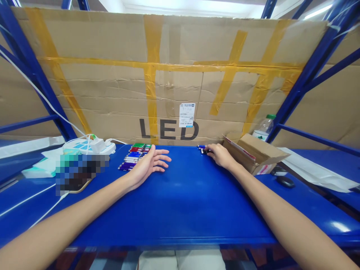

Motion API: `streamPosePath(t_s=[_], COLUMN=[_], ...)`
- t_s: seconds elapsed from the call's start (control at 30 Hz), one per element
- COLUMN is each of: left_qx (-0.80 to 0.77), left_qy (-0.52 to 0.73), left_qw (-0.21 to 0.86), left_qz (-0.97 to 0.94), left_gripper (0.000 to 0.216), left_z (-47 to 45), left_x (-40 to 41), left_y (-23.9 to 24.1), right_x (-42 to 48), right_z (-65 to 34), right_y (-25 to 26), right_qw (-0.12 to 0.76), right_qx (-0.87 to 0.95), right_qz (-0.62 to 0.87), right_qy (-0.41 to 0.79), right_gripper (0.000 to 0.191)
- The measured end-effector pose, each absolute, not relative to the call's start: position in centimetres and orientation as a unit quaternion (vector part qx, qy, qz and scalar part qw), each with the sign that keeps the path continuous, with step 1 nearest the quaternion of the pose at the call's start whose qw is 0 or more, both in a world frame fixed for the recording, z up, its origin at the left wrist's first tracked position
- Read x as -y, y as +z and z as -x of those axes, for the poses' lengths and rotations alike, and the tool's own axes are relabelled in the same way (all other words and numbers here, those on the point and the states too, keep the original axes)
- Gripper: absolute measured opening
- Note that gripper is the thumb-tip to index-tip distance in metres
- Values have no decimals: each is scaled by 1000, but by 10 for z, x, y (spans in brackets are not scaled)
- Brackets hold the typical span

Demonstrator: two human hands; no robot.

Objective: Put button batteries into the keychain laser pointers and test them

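My left hand point(150, 164) rests open on the blue table point(185, 198), fingers spread, right beside a row of small coloured pens or sticks point(134, 156) in green, red, blue and purple. My right hand point(222, 155) reaches to the far side of the table, its fingers curled over a small pile of dark and blue pen-like items point(203, 149). Whether it grips one is hidden by the fingers.
An open cardboard box point(257, 155) lies just right of my right hand, with a plastic bottle point(264, 129) behind it. A white power strip point(92, 146) and cables sit at the left. A taped cardboard wall point(174, 82) marked LED closes the back. Blue rack posts point(306, 75) flank both sides.
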State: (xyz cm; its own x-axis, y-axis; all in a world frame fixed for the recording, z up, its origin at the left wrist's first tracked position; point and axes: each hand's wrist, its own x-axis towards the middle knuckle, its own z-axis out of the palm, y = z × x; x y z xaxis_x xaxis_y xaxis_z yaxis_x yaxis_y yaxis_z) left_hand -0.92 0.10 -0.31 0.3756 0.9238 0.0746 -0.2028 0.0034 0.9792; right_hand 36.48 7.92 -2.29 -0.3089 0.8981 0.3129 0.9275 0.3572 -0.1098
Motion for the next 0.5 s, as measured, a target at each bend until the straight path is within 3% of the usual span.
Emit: streamPosePath(t_s=[0.5], left_qx=[-343], left_qy=[445], left_qw=[622], left_qz=[-546], left_gripper=[69], left_z=[9], left_x=[1], left_y=[-2], right_x=[-79], right_z=[-359], right_y=[-24], right_qw=[156], right_qx=[806], right_qz=[570], right_qy=[-46], right_gripper=[25])
